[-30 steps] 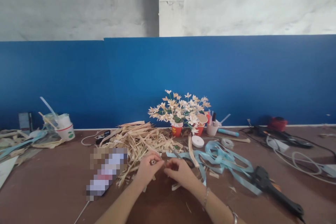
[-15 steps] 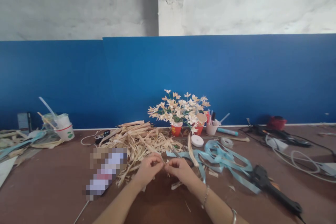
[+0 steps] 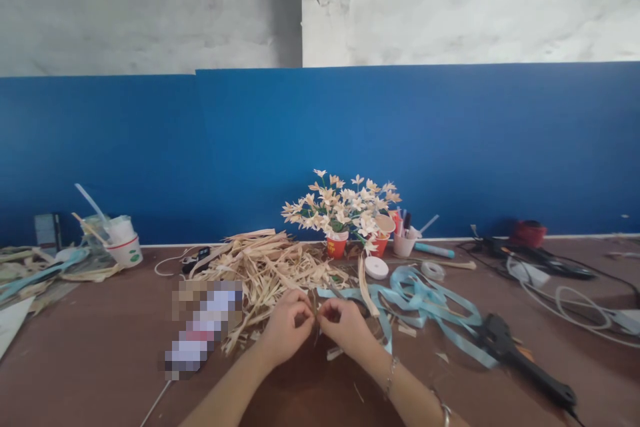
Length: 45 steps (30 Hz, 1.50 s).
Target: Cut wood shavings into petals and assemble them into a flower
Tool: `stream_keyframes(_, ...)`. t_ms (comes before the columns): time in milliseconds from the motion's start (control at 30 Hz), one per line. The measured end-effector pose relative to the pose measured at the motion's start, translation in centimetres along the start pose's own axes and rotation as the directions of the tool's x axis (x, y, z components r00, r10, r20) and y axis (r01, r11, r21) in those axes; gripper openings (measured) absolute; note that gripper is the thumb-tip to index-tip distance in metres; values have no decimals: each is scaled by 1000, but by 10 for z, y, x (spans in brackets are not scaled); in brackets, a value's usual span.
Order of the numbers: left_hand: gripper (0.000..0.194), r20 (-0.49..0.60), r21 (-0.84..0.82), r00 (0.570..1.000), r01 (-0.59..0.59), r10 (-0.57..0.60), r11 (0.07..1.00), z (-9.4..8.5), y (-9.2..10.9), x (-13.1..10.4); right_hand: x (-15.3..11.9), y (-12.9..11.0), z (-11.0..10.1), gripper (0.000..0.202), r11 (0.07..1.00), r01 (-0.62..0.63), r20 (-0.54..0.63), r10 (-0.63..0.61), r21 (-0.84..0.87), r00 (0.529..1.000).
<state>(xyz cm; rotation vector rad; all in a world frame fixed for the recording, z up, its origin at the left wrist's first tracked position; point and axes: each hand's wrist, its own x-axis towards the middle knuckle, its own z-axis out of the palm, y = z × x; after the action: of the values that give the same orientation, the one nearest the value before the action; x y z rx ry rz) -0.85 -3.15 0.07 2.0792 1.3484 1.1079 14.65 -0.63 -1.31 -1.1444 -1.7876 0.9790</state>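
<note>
My left hand (image 3: 287, 325) and my right hand (image 3: 345, 325) meet above the brown table in the middle of the view, fingertips pinched and almost touching. Between them is something thin and small, too blurred to name. Just beyond my left hand lies a heap of dry pale husk strips (image 3: 270, 260). Scissors (image 3: 353, 298), partly hidden, lie behind my right hand, by a light blue ribbon (image 3: 423, 300) in loose loops. Pale flowers (image 3: 340, 203) stand in red cups (image 3: 337, 245) at the back.
A black glue gun (image 3: 525, 360) lies at the right, with cables (image 3: 565, 300) and a red object (image 3: 530, 233) beyond it. A blurred-out phone-like item (image 3: 200, 333) is left of my hands. A white cup (image 3: 125, 251) stands farther left, and a blue partition (image 3: 250, 147) rises behind the table.
My fingers have shifted slightly, and both hands have a more rounded pinch. A thin dark piece now shows between and below the fingertips.
</note>
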Motion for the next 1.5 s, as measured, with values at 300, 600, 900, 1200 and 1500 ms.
stream_keyframes(300, 15, -19, -82, 999, 35, -37, 996, 4, 2, 1, -1, 1, -2, 7, 971, -100, 172, 63, 218, 983)
stream_keyframes(600, 18, -307, 1, 934, 193, -183, 981, -9, -28, 10, -11, -19, -16, 22, 669, -335, 459, -11, 663, 888)
stream_keyframes(900, 19, -211, -99, 968, 118, -136, 988, -4, -12, 6, -3, -15, -6, 25, 811, -211, 128, 169, 546, 977)
stream_keyframes(1200, 24, 192, -427, 928, 373, -320, 824, 6, 3, -1, -3, -11, -4, 28, 816, -157, 117, 111, 557, 987)
stream_keyframes(1500, 32, 305, -429, 897, 429, -320, 795, -1, 4, 0, 4, -1, -6, 32, 735, -189, 1, 249, 651, 968)
